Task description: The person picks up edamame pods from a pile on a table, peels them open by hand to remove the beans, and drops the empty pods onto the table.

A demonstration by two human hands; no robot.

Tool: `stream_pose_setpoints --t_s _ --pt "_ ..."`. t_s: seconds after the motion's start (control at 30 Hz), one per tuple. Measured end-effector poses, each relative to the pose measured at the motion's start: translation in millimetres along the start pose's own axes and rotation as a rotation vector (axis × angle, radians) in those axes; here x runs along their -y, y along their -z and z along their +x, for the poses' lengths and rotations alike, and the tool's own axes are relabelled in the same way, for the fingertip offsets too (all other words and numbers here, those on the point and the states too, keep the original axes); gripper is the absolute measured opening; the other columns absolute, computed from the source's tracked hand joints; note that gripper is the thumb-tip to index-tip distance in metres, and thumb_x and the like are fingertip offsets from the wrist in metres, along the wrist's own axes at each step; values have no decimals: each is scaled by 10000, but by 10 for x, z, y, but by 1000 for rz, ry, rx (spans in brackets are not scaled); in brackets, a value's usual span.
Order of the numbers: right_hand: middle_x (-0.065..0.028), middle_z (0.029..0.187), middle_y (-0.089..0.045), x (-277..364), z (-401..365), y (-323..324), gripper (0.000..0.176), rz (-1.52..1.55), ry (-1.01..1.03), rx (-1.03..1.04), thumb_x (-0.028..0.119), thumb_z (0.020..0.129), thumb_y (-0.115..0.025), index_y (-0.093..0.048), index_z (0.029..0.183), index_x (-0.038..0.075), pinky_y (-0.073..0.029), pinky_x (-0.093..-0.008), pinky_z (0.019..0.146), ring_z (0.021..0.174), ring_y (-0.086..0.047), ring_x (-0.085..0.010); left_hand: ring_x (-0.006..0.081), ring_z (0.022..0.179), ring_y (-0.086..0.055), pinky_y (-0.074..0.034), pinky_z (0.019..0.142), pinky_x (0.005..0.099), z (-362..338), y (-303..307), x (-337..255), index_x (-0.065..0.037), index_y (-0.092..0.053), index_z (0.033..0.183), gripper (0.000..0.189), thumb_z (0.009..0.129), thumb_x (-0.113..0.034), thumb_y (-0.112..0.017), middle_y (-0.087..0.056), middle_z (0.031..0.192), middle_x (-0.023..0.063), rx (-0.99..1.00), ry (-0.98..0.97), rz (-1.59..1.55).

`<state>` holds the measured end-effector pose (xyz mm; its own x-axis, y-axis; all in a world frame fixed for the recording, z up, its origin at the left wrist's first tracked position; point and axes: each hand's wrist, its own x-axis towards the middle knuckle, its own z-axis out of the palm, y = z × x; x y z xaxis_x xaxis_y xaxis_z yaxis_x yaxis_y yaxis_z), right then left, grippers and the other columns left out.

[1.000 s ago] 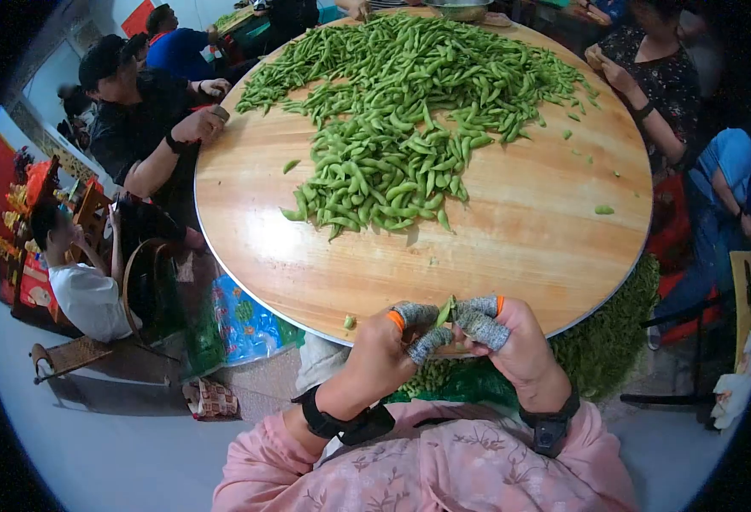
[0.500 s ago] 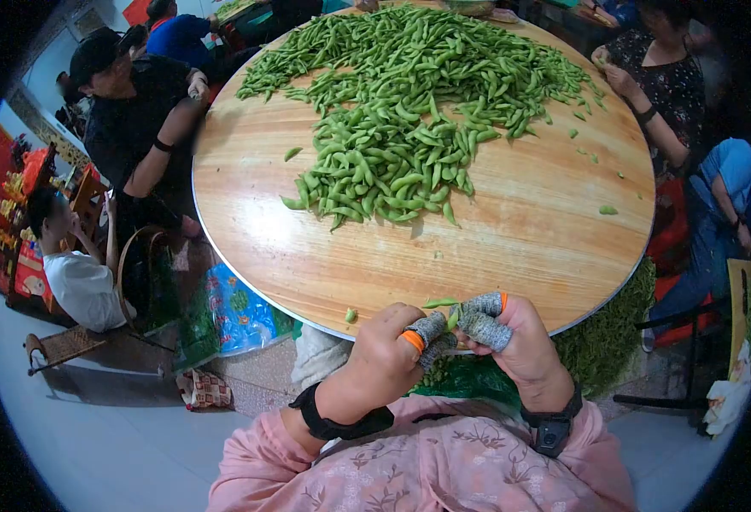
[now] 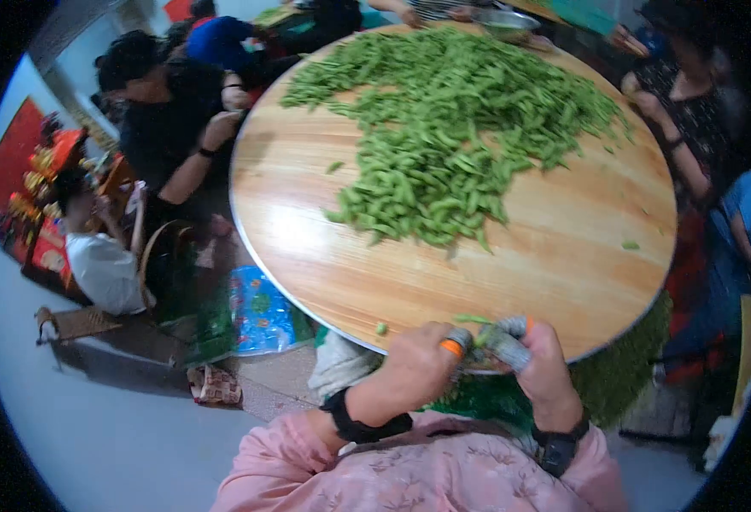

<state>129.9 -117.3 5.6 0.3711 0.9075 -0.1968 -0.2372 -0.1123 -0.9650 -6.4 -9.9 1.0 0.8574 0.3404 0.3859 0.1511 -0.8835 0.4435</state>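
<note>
Both my hands meet at the near rim of the round wooden table (image 3: 307, 282), with grey knitted covers on thumb and fingers. My left hand (image 3: 414, 367) is closed, its covered tips pinching at a green soybean pod (image 3: 481, 338) between the hands. From the other side my right hand (image 3: 544, 371), closed too, grips the same pod with covered thumb and finger. Another green pod (image 3: 473, 319) shows just above the fingertips. Motion blurs the tips a little. A big heap of soybean pods (image 3: 426, 188) lies beyond on the table.
A short piece of pod (image 3: 381, 328) lies near the rim at left. Green plastic (image 3: 482, 399) hangs below my hands. Plant trimmings (image 3: 627, 375) are piled on the floor at right. People sit around the table, among them one in black (image 3: 157, 119). A metal bowl (image 3: 508, 24) stands at the far edge.
The whole view has swung, so table and hands appear lower and further right. My hands stay together around the pod, the left one slightly turned. The pod heap looks the same.
</note>
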Motion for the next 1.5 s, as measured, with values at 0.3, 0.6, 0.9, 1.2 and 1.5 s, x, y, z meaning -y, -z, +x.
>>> stream_pose_setpoints --t_s 0.3,0.6,0.9,1.2,1.5 --pt "-66 685 -569 -217 32 -4 180 240 143 -47 101 669 -648 -527 752 -4 -459 -255 598 620 -552 -142 310 657 -520 -415 572 337 12 5 26 -28 -498 907 193 745 -134 -494 -538 741 134 87 93 -765" --pt "-56 685 -545 -39 21 -107 164 125 101 -82 97 704 -597 -490 776 -4 -459 -247 558 587 -533 -131 252 645 -532 -406 589 312 56 111 -47 -34 -504 901 193 789 -190 -488 -536 704 157 180 235 -459" --pt "-54 760 -559 -91 5 11 199 -36 274 71 127 709 -593 -509 821 -14 -434 -247 628 687 -523 -119 112 647 -489 -413 607 256 58 13 149 -9 -529 916 188 795 -138 -465 -547 709 72 245 109 -1077" --pt "-40 740 -576 13 1 -23 71 -194 222 45 -36 722 -530 -547 791 -36 -424 -221 627 696 -522 -91 79 715 -478 -390 618 218 105 76 8 16 -516 860 134 761 -20 -433 -553 765 45 278 314 -962" --pt "-29 773 -567 169 -27 88 162 -200 80 7 0 712 -548 -555 872 -22 -430 -221 634 698 -530 -96 97 724 -448 -393 669 245 -25 41 63 -7 -398 1066 322 751 36 -353 -480 822 37 238 443 -1067"
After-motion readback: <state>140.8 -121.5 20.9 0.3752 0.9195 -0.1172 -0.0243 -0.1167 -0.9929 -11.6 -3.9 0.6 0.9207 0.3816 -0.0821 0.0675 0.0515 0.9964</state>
